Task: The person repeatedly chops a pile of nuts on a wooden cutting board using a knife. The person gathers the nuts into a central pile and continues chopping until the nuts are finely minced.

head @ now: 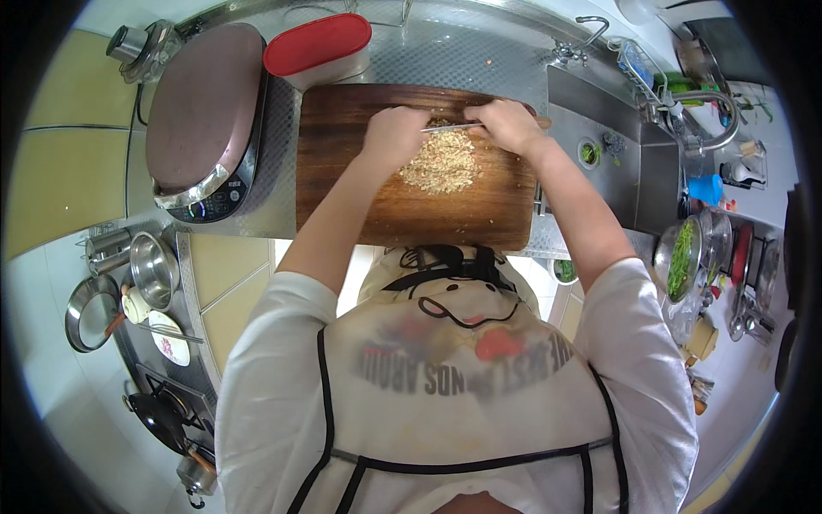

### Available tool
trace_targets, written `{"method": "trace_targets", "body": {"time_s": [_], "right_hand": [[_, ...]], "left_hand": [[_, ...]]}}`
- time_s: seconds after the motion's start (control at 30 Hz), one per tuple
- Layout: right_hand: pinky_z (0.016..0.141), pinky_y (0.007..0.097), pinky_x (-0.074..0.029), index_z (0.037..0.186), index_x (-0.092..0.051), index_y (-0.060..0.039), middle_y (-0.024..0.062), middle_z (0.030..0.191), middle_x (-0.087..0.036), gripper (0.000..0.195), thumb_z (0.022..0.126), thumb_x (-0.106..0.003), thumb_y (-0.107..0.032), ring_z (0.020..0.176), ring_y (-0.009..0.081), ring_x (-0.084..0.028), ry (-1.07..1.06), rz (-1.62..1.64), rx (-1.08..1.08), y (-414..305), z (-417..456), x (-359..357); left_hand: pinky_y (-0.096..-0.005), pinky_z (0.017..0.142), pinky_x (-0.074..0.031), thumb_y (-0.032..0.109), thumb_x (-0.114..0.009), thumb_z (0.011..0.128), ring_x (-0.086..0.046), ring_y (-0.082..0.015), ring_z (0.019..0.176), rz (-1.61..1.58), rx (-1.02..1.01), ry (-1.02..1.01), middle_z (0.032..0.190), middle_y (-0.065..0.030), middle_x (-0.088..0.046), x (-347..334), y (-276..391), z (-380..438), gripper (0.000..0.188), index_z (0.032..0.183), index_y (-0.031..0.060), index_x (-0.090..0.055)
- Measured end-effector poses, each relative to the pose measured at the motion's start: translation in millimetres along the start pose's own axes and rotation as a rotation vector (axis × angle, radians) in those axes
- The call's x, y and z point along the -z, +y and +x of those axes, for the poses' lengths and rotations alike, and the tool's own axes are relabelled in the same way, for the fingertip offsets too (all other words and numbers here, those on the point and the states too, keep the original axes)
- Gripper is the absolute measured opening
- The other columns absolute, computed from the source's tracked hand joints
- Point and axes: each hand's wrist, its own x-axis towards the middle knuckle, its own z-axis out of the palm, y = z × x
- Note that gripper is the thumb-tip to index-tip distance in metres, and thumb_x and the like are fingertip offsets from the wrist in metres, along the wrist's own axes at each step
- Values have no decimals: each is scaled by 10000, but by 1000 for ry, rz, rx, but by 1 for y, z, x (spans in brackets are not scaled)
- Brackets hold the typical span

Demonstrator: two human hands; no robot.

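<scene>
A heap of finely chopped, pale crumbly pieces [443, 168], possibly nuts, lies on a dark wooden cutting board [340, 167]. Across the heap's far side runs a knife [452, 127], its blade seen nearly edge-on. My right hand [510, 125] grips it near the handle, and a wooden end sticks out to the right past the knuckles. At the blade's left end my left hand [396, 136] is closed, its fingers at the blade; its fingertips are mostly hidden. A few crumbs are scattered around the board.
Left of the board stands an electric griddle [202, 109] with a lid. A red-lidded container [319, 54] touches the board's far-left area. The steel sink [597, 186] with its faucet [587, 38] is on the right. A bowl of chopped greens [682, 260] stands further right.
</scene>
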Motion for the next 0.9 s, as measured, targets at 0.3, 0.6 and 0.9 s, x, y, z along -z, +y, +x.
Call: {"method": "trace_targets", "body": {"time_s": [0.3,0.6,0.9], "right_hand": [[804,467,-516,1069,-684,-159,145,940,-708,241,882,-668,-311,921,361,-663,-119,-96,70,-2,32,29],[782,456,-532,1042,-703,-151,147,972,-712,216,858,-681,-262,935,334,-675,-42,-48,30,7,33,10],[774,457,-531,990,-680,-158,146,880,-709,138,887,-640,-240,885,359,-679,21,84,-31,11,7,-10]], "left_hand": [[-481,711,-504,216,-731,791,-645,-377,798,-202,46,-12,792,-174,-660,15,-22,0,193,805,37,-663],[-475,688,-478,278,-742,791,-629,-388,803,-145,-48,-47,782,-198,-633,12,-34,17,266,816,34,-640],[-457,709,-529,153,-685,779,-677,-347,811,39,-70,-2,802,-169,-680,9,0,10,88,807,70,-681]]}}
